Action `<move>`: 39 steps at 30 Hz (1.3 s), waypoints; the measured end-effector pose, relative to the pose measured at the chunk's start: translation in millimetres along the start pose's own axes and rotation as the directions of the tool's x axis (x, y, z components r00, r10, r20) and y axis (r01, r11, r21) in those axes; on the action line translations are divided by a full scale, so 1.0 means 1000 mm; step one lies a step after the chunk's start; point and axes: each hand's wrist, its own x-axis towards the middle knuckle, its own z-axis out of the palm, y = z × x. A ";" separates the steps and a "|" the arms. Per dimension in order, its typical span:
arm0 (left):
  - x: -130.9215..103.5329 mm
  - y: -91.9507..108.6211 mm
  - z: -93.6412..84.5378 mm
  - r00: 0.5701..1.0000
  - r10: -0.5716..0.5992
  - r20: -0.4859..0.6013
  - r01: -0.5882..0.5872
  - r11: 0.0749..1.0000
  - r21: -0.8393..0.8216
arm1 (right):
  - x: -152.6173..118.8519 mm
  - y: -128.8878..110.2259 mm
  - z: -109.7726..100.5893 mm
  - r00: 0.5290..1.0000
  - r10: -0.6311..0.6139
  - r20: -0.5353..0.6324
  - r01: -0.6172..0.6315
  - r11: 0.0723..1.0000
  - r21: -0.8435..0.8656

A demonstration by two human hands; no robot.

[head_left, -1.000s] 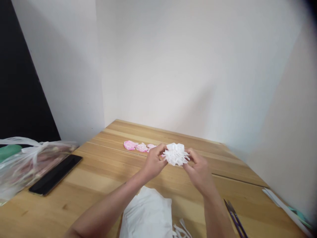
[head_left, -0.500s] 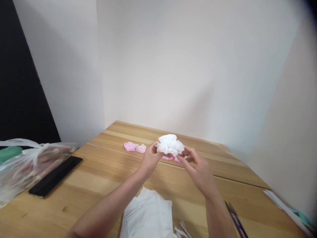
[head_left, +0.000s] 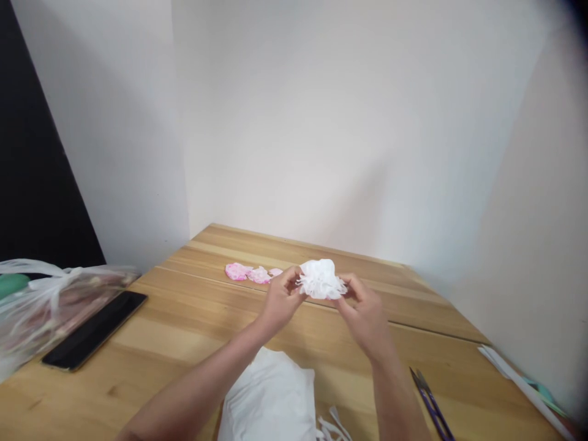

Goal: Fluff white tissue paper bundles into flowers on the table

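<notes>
A white ruffled tissue-paper flower (head_left: 322,278) is held up over the table between both hands. My left hand (head_left: 283,298) pinches its left edge. On the opposite edge, the fingers and thumb of my right hand (head_left: 365,309) are closed on it. Pink-and-white ruffled flowers (head_left: 237,271) lie on the table behind, partly hidden by my left hand. Below my forearms rests a stack of white tissue sheets (head_left: 272,398), with thin white strips (head_left: 334,425) beside it.
Purple-handled scissors (head_left: 430,404) lie right of my right forearm. At left are a black phone (head_left: 95,331) and a clear plastic bag (head_left: 55,306) of items. White strips (head_left: 519,383) lie along the right edge of the wooden table (head_left: 184,324). Walls rise behind and to the right.
The white flower has turned and tilted between my fingers, and its fringed edge now faces me. My right hand has closed in on its edge. The view has shifted slightly.
</notes>
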 end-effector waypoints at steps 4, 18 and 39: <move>-0.003 -0.001 -0.004 0.984 0.163 0.065 -0.173 0.962 0.212 | 0.000 0.003 0.000 0.998 -0.065 0.019 0.065 0.998 -0.007; -0.004 0.007 0.000 0.999 0.020 0.034 -0.022 0.999 0.050 | -0.004 -0.002 -0.004 0.996 -0.090 -0.027 0.090 0.996 -0.025; 0.002 0.018 -0.003 0.999 -0.041 0.018 0.041 0.999 -0.020 | -0.001 -0.003 -0.003 0.997 -0.082 0.014 0.083 0.995 -0.054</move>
